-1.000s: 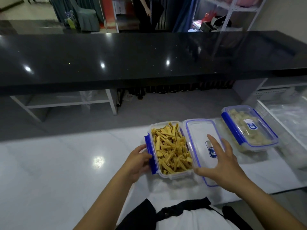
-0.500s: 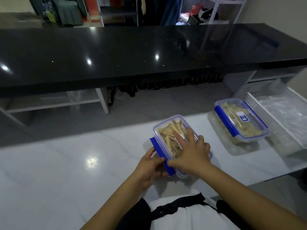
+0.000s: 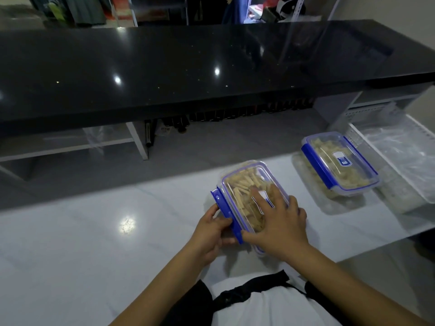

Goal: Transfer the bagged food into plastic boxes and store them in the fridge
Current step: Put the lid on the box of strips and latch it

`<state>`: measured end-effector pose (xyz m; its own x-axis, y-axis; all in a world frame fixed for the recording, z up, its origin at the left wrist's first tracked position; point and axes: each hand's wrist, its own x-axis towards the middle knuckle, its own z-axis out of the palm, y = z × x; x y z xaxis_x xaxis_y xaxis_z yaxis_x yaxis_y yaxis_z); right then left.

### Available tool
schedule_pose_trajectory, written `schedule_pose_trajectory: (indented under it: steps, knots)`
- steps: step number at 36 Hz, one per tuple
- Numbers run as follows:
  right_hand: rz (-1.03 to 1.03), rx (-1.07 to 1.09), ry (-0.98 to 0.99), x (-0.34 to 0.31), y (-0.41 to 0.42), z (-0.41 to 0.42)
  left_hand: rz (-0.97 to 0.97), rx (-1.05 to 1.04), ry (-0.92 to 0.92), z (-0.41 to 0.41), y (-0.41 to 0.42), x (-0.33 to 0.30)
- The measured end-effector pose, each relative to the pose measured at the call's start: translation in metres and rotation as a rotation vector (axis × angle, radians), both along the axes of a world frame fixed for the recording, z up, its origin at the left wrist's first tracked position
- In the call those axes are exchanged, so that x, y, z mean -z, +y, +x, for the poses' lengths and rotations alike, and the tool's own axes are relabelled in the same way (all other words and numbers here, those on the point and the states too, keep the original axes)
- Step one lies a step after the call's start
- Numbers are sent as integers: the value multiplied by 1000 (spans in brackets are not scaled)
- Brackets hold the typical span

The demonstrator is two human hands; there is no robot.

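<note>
1. Sat on the white marble counter (image 3: pixel 94 243), near its front edge: the near plastic box (image 3: pixel 244 184), packed with pale yellow food sticks (image 3: pixel 242 182), clear lid (image 3: pixel 253 177) laid over the top.
2. Pressed flat on that lid by the right hand (image 3: pixel 280 222), fingers straight and slightly spread, thumb along the near left corner.
3. Gripped at its left side by the left hand (image 3: pixel 211 229), fingers curled around the blue side latch (image 3: pixel 226 215), which stood out from the wall and looked not yet snapped down.
4. Stood well apart to the right: a second box (image 3: pixel 339 165), lid on and blue latch folded down, resting on crumpled clear plastic bags (image 3: pixel 400 158).
5. Judged as risks: sticks heaped high could hold the lid off its rim, leaving the latch to skip its catch; uneven pressing could tilt the lid and seal only one side; hard force on the latch could slide the box across the glossy marble toward the edge; a half-fastened lid could pop loose on the way to the fridge, out of view here.
</note>
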<state>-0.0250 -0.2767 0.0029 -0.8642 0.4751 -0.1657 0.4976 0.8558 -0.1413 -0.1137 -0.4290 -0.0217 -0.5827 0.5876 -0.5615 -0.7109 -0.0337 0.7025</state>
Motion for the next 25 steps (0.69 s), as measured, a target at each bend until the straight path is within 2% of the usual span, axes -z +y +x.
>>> schedule_pose_trajectory:
  steps: [5,10,18,25]
  knots:
    - [-37,-2,-82,-6,3,-34,12,-15,3,1,-2,-1]
    - [-15,-36,-84,-7,2,-26,-13,-58,-23,-1,-4,-1]
    - [-124,65,-41,-16,8,-3,-27,37,17,-2,1,-6]
    - [-122,41,-154,-14,7,-21,-84,63,75,-6,-2,-6]
